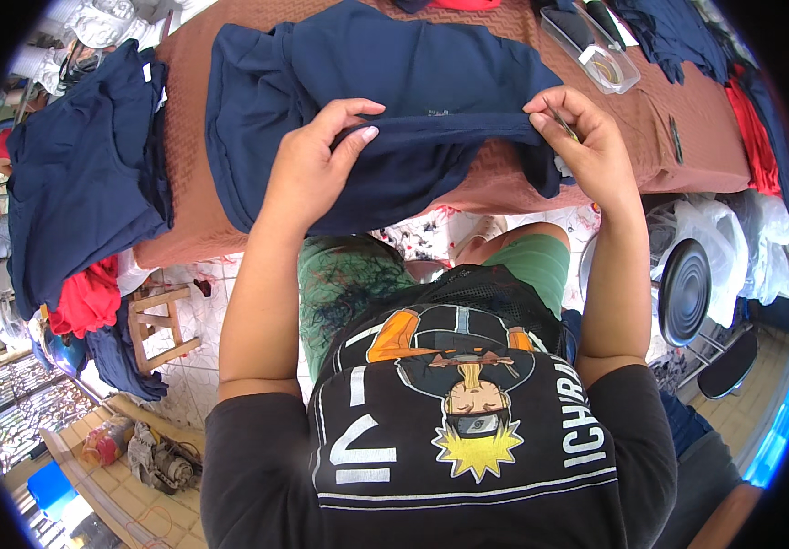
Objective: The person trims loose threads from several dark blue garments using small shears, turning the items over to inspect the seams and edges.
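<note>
The right hand point(593, 154) pinched one end of the navy garment point(385, 69), snips point(560, 121) within its fingers, the left hand point(310, 169) met the edge with thumb and forefinger parted, grip unclear, and work there seemed begun but unfinished.

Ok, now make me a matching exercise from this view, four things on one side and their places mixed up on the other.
Things
1. dark navy-blue fabric garment
2. clear plastic rectangular tray
3. round black ridged seat
4. light-brown wooden frame

Places
A. right of the right forearm, beside clear plastic bags
B. left of the left forearm, near hanging red cloth
C. its edge stretched between the left hand and right hand
D. on the brown textured tablecloth, beyond the right hand

Pairs: 1-C, 2-D, 3-A, 4-B
</note>
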